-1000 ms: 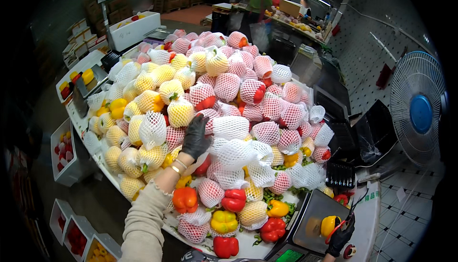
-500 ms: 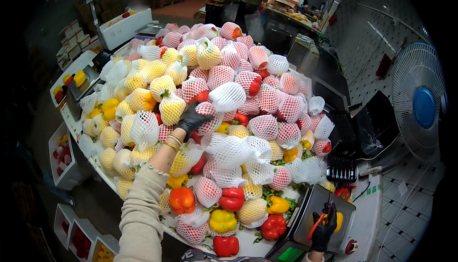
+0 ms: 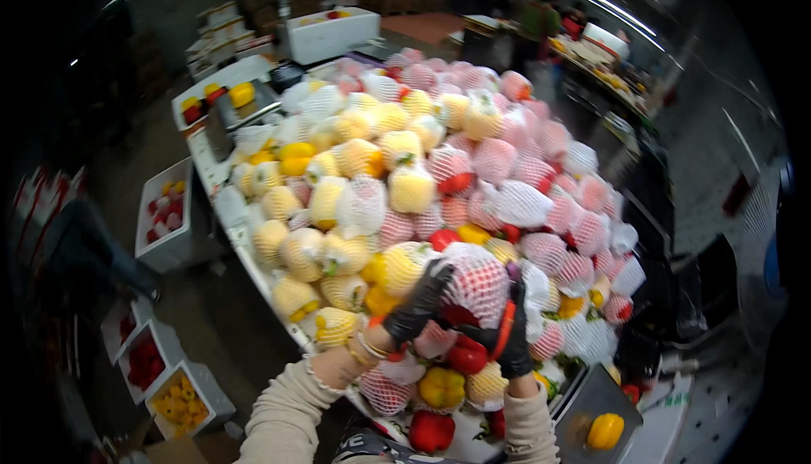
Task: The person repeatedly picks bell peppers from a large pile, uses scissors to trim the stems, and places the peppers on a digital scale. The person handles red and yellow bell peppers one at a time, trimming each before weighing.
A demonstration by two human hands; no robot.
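The pepper [image 3: 477,280] is in the lower middle of the frame, a little right of centre, between the two gloved hands and in front of the heap [image 3: 363,202]. From the fingers of the left hand [image 3: 425,302] it lies directly to the right; from the right hand [image 3: 509,336] it lies up and to the left. Both hands are close to it, neither clearly nearer. Its long axis is hard to tell: it looks about as tall as wide, perhaps tipped slightly.

The left fingers are bent against its left side, gripping it. The right fingers are closed round a tool [image 3: 505,329] with an orange-red handle; whether they also press the pepper, I cannot tell.

The pepper is red, plump, sheathed in a white net [image 3: 475,260], with a bare dark-red patch at its lower left
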